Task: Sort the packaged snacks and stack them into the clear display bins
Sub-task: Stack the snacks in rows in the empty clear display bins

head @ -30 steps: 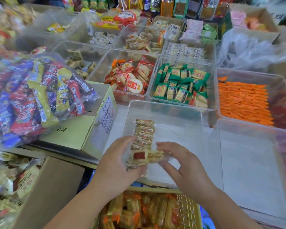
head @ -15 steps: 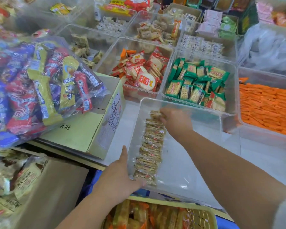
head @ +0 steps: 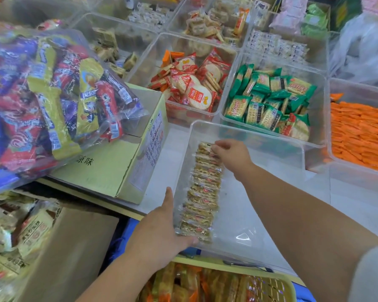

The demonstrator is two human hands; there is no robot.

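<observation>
The desk is crowded with clear bins; the nearest clear bin is mostly bare, with one row of snack packets standing on edge along its left wall. To its left a cardboard box carries a bulging bag of mixed snacks. The left hand lies flat and spread against the near end of the row, bracing it. The right hand pinches the farthest packet with its fingertips. The risk, as I judge it: slippery wrappers standing unsupported on the right could topple sideways once either hand lets go.
</observation>
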